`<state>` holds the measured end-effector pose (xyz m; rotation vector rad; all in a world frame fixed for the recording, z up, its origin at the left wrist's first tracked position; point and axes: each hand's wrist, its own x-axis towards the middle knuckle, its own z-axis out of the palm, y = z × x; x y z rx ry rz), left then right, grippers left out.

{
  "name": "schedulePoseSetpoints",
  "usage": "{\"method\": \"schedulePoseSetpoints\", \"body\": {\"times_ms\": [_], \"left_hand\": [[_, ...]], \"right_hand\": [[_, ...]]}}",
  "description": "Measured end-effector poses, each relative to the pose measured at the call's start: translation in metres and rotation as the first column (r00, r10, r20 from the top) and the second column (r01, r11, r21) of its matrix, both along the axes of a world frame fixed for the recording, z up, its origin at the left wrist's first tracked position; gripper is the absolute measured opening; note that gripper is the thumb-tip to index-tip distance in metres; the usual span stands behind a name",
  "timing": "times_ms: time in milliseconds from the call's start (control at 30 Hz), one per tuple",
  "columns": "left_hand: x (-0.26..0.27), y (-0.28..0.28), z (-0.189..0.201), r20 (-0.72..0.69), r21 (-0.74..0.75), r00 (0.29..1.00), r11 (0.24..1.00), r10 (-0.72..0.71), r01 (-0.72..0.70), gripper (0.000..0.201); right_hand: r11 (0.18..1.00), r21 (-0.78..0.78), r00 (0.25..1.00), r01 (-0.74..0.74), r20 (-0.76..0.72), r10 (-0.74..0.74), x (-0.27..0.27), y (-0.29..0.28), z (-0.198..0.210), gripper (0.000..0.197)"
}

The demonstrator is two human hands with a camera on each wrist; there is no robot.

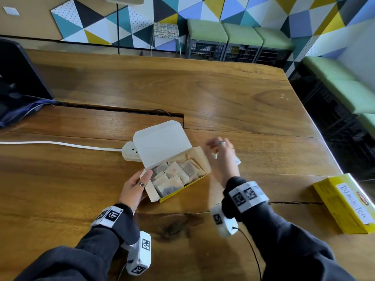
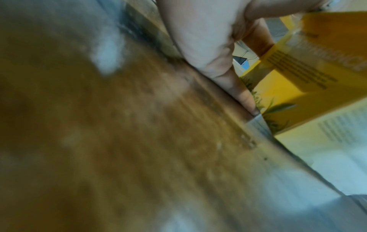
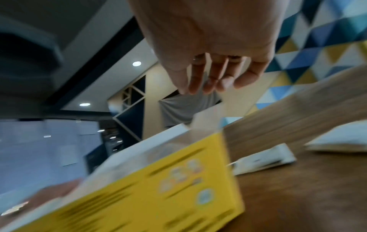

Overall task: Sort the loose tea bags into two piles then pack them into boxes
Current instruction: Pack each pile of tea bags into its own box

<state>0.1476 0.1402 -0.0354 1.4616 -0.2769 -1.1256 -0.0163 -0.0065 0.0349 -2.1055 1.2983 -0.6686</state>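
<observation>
An open yellow tea box (image 1: 183,185) lies at the table's middle, white lid (image 1: 162,141) raised, with several paper tea bags (image 1: 174,176) packed inside. My left hand (image 1: 142,183) grips its left end, thumb on the white end flap; the left wrist view shows the hand (image 2: 208,39) against the yellow box (image 2: 307,70). Blurred, my right hand (image 1: 218,148) hovers just right of the box, fingers relaxed and holding nothing. The right wrist view shows those fingers (image 3: 208,81) above the box (image 3: 158,188). Two loose tea bags (image 3: 264,158) lie on the table beyond it (image 1: 237,160).
A closed yellow box labelled "Black Tea" (image 1: 345,201) sits near the table's right edge. A white power strip (image 1: 129,152) with its cable lies behind the open box, and a cable slot (image 1: 121,108) lies beyond it. Dark bags (image 1: 18,82) occupy the far left.
</observation>
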Motion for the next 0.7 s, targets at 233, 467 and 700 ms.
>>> {"method": "schedulePoseSetpoints", "body": {"times_ms": [233,467,700], "left_hand": [[0.004,0.003,-0.003,-0.016,0.022,1.000,0.999,0.023,-0.023,0.018],[0.024,0.009,-0.004,-0.061,-0.014,0.989,0.991,0.131,-0.132,0.021],[0.035,0.019,-0.002,0.007,0.067,0.998,0.996,0.057,-0.057,0.019]], "right_hand": [[0.928,0.296,0.798,0.228,-0.603,-0.004,-0.062,-0.066,-0.053,0.062],[0.908,0.402,0.940,0.121,-0.341,0.026,-0.072,-0.070,-0.052,0.023],[0.931,0.364,0.999,-0.005,0.043,-0.011,-0.035,-0.069,-0.024,0.018]]}}
